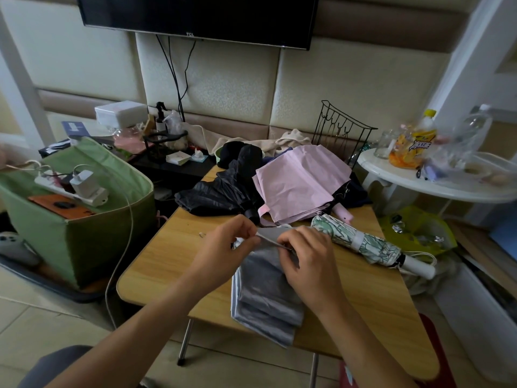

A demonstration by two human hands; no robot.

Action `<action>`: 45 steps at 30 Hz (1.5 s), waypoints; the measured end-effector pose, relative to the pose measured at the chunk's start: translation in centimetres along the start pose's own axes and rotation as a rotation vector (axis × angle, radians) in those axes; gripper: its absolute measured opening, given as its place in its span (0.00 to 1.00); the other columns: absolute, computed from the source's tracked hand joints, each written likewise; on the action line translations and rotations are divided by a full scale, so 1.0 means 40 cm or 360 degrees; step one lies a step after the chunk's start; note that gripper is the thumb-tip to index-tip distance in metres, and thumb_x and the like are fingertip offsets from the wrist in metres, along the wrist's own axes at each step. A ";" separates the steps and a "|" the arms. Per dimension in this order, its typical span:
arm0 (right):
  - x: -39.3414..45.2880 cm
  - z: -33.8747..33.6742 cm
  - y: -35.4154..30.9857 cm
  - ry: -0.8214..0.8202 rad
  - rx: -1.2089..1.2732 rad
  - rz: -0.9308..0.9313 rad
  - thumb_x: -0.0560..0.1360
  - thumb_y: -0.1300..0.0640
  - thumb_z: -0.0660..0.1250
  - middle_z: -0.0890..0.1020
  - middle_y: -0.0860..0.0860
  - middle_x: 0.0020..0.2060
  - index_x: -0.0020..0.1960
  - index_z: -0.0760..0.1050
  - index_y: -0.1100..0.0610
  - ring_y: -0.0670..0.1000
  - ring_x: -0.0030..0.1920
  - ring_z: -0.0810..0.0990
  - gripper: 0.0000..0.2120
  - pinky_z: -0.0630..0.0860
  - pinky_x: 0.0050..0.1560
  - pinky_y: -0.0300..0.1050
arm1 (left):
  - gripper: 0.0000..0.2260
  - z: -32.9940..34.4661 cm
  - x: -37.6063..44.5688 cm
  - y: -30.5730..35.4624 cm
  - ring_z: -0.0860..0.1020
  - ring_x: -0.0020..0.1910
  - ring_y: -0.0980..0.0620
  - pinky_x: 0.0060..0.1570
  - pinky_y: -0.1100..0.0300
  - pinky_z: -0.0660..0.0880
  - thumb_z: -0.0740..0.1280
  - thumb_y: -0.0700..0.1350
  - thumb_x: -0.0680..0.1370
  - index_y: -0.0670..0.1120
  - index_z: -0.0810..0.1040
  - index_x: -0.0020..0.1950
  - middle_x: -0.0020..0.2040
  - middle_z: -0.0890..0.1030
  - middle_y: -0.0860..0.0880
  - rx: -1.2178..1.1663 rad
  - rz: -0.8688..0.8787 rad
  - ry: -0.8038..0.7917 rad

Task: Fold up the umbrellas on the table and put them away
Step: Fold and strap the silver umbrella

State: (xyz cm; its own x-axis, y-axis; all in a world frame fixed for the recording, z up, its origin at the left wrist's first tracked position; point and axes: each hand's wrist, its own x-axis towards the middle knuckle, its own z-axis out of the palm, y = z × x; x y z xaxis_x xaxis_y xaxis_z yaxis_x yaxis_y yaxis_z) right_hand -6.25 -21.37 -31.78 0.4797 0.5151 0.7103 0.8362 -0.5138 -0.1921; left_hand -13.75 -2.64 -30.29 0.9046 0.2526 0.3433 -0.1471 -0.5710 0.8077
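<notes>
Fingers (282, 242) pinching grey umbrella (265, 292), four umbrellas

Grey umbrella (265, 292), glossy, pale-edged. Pink umbrella (299, 180), plain. Black umbrella (218, 194). Rolled umbrella (361, 242), white with green leaf print, white handle. Bench (167, 264), light wood grain. Storage bin (92, 233), green.
</notes>
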 end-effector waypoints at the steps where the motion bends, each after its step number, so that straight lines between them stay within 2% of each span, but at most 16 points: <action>1: 0.001 -0.002 -0.001 0.0009 0.0008 -0.0001 0.77 0.60 0.72 0.77 0.46 0.46 0.49 0.77 0.53 0.51 0.48 0.76 0.04 0.71 0.52 0.47 | 0.04 0.000 0.000 0.003 0.80 0.46 0.59 0.46 0.60 0.76 0.71 0.44 0.79 0.51 0.77 0.47 0.43 0.82 0.55 0.0019 0.0018 -0.0003; 3: 0.004 -0.010 -0.007 0.0037 0.0078 0.0018 0.79 0.56 0.69 0.76 0.47 0.47 0.48 0.77 0.54 0.50 0.49 0.75 0.02 0.70 0.52 0.45 | 0.05 0.000 0.000 0.003 0.80 0.46 0.59 0.46 0.63 0.76 0.70 0.45 0.80 0.51 0.76 0.47 0.43 0.82 0.56 0.0077 0.0043 0.0002; 8: 0.009 -0.007 0.008 0.0097 0.0259 0.0443 0.84 0.46 0.60 0.73 0.44 0.41 0.43 0.74 0.53 0.48 0.42 0.73 0.15 0.67 0.42 0.41 | 0.08 -0.001 -0.008 -0.015 0.76 0.37 0.62 0.39 0.64 0.71 0.72 0.47 0.78 0.51 0.74 0.42 0.37 0.79 0.55 0.0220 -0.0108 -0.0211; 11: 0.007 -0.004 0.025 -0.0147 0.0421 0.0895 0.80 0.43 0.67 0.77 0.44 0.37 0.45 0.73 0.52 0.46 0.38 0.77 0.14 0.67 0.34 0.35 | 0.12 0.009 -0.018 -0.006 0.76 0.37 0.58 0.39 0.59 0.70 0.72 0.53 0.77 0.49 0.72 0.50 0.38 0.79 0.55 0.0089 -0.0380 -0.0231; 14: 0.005 0.010 0.029 -0.0382 0.0641 0.1248 0.74 0.42 0.75 0.82 0.45 0.40 0.51 0.75 0.52 0.42 0.41 0.80 0.16 0.72 0.37 0.34 | 0.14 0.015 -0.019 -0.002 0.75 0.31 0.60 0.35 0.60 0.69 0.71 0.53 0.79 0.48 0.71 0.57 0.38 0.83 0.50 -0.0022 -0.0530 -0.0105; 16: 0.003 0.032 0.039 -0.0423 0.0769 0.1370 0.72 0.45 0.79 0.84 0.46 0.41 0.52 0.77 0.51 0.44 0.43 0.83 0.17 0.74 0.40 0.38 | 0.14 0.013 -0.018 -0.005 0.75 0.28 0.60 0.32 0.59 0.71 0.72 0.50 0.78 0.47 0.71 0.58 0.36 0.84 0.51 -0.0002 -0.0561 -0.0074; 18: 0.006 0.042 0.040 -0.0418 0.0996 0.1457 0.73 0.52 0.79 0.86 0.50 0.42 0.52 0.79 0.53 0.48 0.44 0.85 0.13 0.75 0.40 0.38 | 0.14 0.007 -0.019 -0.007 0.82 0.36 0.54 0.41 0.50 0.79 0.73 0.48 0.77 0.48 0.71 0.58 0.39 0.86 0.52 -0.0028 -0.0630 -0.0106; 22: 0.021 0.016 0.027 -0.0334 0.1604 0.1570 0.77 0.67 0.70 0.85 0.51 0.39 0.50 0.84 0.58 0.45 0.38 0.82 0.07 0.75 0.35 0.34 | 0.15 0.004 -0.022 -0.004 0.85 0.46 0.47 0.52 0.40 0.80 0.74 0.47 0.76 0.50 0.71 0.57 0.41 0.87 0.53 -0.0083 -0.0701 -0.0142; 24: 0.028 0.002 0.025 -0.0273 0.1793 0.1500 0.77 0.67 0.69 0.81 0.50 0.35 0.46 0.86 0.56 0.45 0.35 0.76 0.09 0.73 0.37 0.36 | 0.15 0.004 -0.022 0.001 0.85 0.45 0.47 0.52 0.41 0.80 0.74 0.47 0.77 0.49 0.71 0.58 0.41 0.87 0.53 -0.0082 -0.0712 -0.0151; 28: 0.033 -0.042 0.037 -0.0317 0.2185 0.1198 0.72 0.49 0.75 0.77 0.51 0.36 0.42 0.85 0.53 0.47 0.37 0.71 0.07 0.67 0.40 0.42 | 0.15 0.002 -0.021 0.006 0.85 0.46 0.48 0.53 0.41 0.80 0.73 0.48 0.77 0.50 0.71 0.58 0.42 0.87 0.53 -0.0108 -0.0737 -0.0131; 33: 0.023 -0.116 0.038 -0.1415 0.2300 0.0594 0.77 0.32 0.67 0.82 0.56 0.45 0.56 0.81 0.64 0.55 0.42 0.78 0.32 0.71 0.43 0.49 | 0.13 0.004 -0.020 0.011 0.84 0.47 0.41 0.53 0.39 0.79 0.72 0.48 0.78 0.51 0.71 0.58 0.41 0.87 0.51 -0.0109 -0.0704 -0.0134; 35: 0.021 -0.125 0.034 -0.1518 0.2239 0.0524 0.76 0.30 0.65 0.83 0.56 0.46 0.60 0.79 0.65 0.53 0.39 0.79 0.36 0.73 0.40 0.45 | 0.13 0.005 -0.020 0.013 0.84 0.46 0.42 0.52 0.39 0.80 0.73 0.47 0.78 0.50 0.71 0.58 0.41 0.87 0.50 -0.0096 -0.0698 -0.0138; 38: 0.026 -0.123 0.024 -0.1135 0.2151 0.0735 0.76 0.28 0.63 0.80 0.54 0.37 0.51 0.82 0.61 0.50 0.32 0.74 0.34 0.69 0.31 0.39 | 0.15 0.000 -0.021 0.017 0.84 0.47 0.41 0.53 0.40 0.80 0.73 0.47 0.77 0.50 0.71 0.58 0.42 0.87 0.48 -0.0099 -0.0709 -0.0172; 41: 0.027 -0.092 0.026 -0.0515 0.1744 0.0858 0.79 0.39 0.66 0.78 0.50 0.34 0.42 0.82 0.53 0.49 0.34 0.74 0.19 0.70 0.34 0.40 | 0.16 -0.006 -0.025 0.020 0.84 0.47 0.44 0.52 0.42 0.80 0.74 0.48 0.76 0.50 0.71 0.59 0.42 0.87 0.51 -0.0092 -0.0709 -0.0194; 43: 0.023 -0.071 0.027 -0.0416 0.1308 0.0638 0.79 0.46 0.68 0.81 0.45 0.40 0.45 0.81 0.51 0.48 0.41 0.78 0.10 0.76 0.42 0.45 | 0.17 -0.007 -0.028 0.023 0.84 0.48 0.44 0.52 0.44 0.80 0.74 0.48 0.76 0.50 0.71 0.60 0.42 0.87 0.53 -0.0124 -0.0730 -0.0172; 45: 0.012 -0.056 0.028 -0.0617 0.0891 0.0419 0.76 0.42 0.72 0.77 0.42 0.49 0.53 0.79 0.47 0.45 0.50 0.78 0.12 0.78 0.50 0.42 | 0.16 -0.010 -0.028 0.024 0.84 0.48 0.43 0.50 0.46 0.80 0.74 0.49 0.77 0.50 0.71 0.60 0.42 0.87 0.54 -0.0155 -0.0739 -0.0153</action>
State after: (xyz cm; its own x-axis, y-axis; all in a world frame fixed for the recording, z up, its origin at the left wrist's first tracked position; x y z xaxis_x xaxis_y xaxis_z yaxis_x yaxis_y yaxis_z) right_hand -5.69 -23.22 -30.15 0.6565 0.6821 0.3221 0.6412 -0.2796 -0.7147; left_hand -15.07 -3.15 -29.72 0.9157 0.3874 -0.1066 0.2486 -0.3379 0.9077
